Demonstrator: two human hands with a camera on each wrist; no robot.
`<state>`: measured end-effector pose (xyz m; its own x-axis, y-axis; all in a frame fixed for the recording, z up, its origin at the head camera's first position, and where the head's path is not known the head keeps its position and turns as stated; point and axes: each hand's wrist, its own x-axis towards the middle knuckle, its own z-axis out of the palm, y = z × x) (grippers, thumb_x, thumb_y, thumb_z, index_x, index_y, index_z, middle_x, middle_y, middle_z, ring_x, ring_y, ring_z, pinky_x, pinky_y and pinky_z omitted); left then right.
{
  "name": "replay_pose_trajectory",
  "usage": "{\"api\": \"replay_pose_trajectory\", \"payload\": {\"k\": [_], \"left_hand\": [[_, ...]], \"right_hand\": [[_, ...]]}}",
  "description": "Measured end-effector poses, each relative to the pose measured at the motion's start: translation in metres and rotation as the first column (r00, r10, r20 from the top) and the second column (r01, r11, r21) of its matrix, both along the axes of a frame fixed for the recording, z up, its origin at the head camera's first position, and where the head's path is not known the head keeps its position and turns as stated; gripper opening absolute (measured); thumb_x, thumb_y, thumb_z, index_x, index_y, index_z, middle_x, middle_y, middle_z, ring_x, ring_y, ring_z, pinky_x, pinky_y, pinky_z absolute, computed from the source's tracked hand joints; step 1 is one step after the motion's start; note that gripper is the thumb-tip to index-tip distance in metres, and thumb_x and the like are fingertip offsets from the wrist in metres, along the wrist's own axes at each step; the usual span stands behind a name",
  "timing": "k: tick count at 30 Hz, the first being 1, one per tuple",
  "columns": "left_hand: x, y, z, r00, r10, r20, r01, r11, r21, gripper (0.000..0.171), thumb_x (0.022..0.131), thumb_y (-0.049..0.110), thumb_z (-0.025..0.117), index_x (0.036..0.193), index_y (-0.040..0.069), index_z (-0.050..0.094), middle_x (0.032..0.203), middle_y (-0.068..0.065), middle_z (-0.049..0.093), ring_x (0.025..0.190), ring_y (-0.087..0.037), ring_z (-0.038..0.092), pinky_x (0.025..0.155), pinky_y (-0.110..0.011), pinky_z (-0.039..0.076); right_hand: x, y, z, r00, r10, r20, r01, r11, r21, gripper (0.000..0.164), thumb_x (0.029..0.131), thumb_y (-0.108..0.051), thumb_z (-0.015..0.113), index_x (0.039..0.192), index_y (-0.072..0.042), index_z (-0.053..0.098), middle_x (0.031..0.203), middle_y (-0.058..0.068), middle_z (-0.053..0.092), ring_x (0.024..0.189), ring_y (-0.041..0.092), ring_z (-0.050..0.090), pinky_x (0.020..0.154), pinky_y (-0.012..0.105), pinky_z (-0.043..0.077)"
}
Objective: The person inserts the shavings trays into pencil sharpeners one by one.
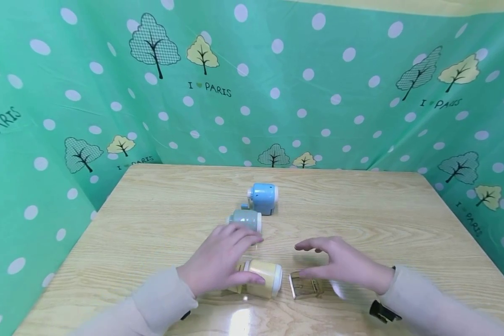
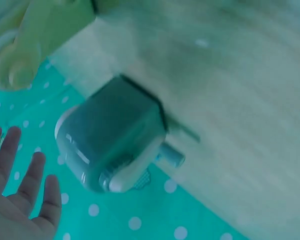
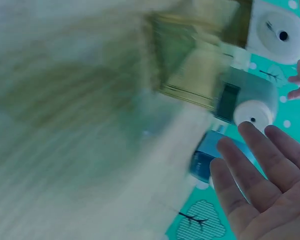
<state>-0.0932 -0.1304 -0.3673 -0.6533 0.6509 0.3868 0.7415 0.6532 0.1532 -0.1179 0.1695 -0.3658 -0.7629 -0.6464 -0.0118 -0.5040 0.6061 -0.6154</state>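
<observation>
A yellow crank pencil sharpener [image 1: 262,278] lies on its side on the table, its white face turned right. Over it spreads my left hand [image 1: 222,259], fingers straight and apart; in the head view the thumb overlaps the yellow body. To the right of that white face is a see-through brownish shavings drawer [image 1: 305,286]. My right hand [image 1: 340,261] hovers around the drawer with loose, parted fingers, and its thumb overlaps the drawer's top edge. Partly hidden behind my left fingers is a grey-green crank sharpener [image 1: 245,219]. In the left wrist view its crank shows.
Farther back stands a blue crank sharpener [image 1: 263,198], just beyond the grey-green one. A white rounded piece [image 1: 338,289] shows under my right wrist. The wooden table [image 1: 361,200] ends at a green dotted cloth [image 1: 243,121] behind and at the sides.
</observation>
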Motion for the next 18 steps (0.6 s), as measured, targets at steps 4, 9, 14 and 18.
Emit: {"api": "replay_pose_trajectory", "payload": {"k": [4, 9, 14, 18], "left_hand": [[0.008, 0.002, -0.010, 1.000, -0.007, 0.027, 0.007, 1.000, 0.011, 0.081, 0.079, 0.072, 0.056, 0.126, 0.007, 0.067, 0.124, -0.002, 0.067, 0.117, -0.021, 0.056, 0.100, -0.043, 0.047], [0.015, 0.006, -0.016, 0.994, -0.013, 0.110, 0.012, 1.000, 0.005, 0.086, 0.073, 0.071, 0.064, 0.130, 0.006, 0.065, 0.127, -0.003, 0.066, 0.118, -0.021, 0.056, 0.104, -0.042, 0.047], [0.016, 0.008, -0.019, 0.988, -0.016, 0.153, 0.018, 1.000, -0.012, 0.091, 0.072, 0.070, 0.063, 0.134, 0.004, 0.061, 0.132, -0.007, 0.064, 0.120, -0.022, 0.056, 0.106, -0.041, 0.045], [0.015, 0.010, -0.022, 0.987, -0.033, 0.160, 0.034, 0.999, 0.000, 0.091, 0.072, 0.068, 0.066, 0.135, 0.003, 0.059, 0.131, -0.007, 0.064, 0.119, -0.021, 0.057, 0.104, -0.039, 0.047]], "right_hand": [[0.009, 0.008, -0.005, 1.000, -0.009, 0.013, 0.008, 1.000, 0.029, 0.073, 0.081, -0.057, 0.069, 0.129, -0.002, 0.067, 0.127, 0.010, 0.070, 0.114, 0.033, 0.065, 0.093, 0.055, 0.052], [0.020, 0.017, -0.014, 1.000, -0.026, -0.012, 0.027, 0.998, 0.062, 0.079, 0.077, -0.059, 0.071, 0.131, -0.002, 0.065, 0.129, 0.012, 0.069, 0.114, 0.035, 0.065, 0.094, 0.056, 0.052], [0.027, 0.026, -0.023, 1.000, -0.027, -0.008, 0.027, 0.997, 0.078, 0.083, 0.076, -0.061, 0.071, 0.132, 0.001, 0.064, 0.130, 0.013, 0.068, 0.115, 0.035, 0.064, 0.094, 0.055, 0.052], [0.031, 0.031, -0.029, 0.999, -0.026, -0.036, 0.029, 0.996, 0.085, 0.084, 0.075, -0.060, 0.071, 0.133, 0.001, 0.063, 0.130, 0.015, 0.067, 0.116, 0.036, 0.064, 0.095, 0.056, 0.052]]}}
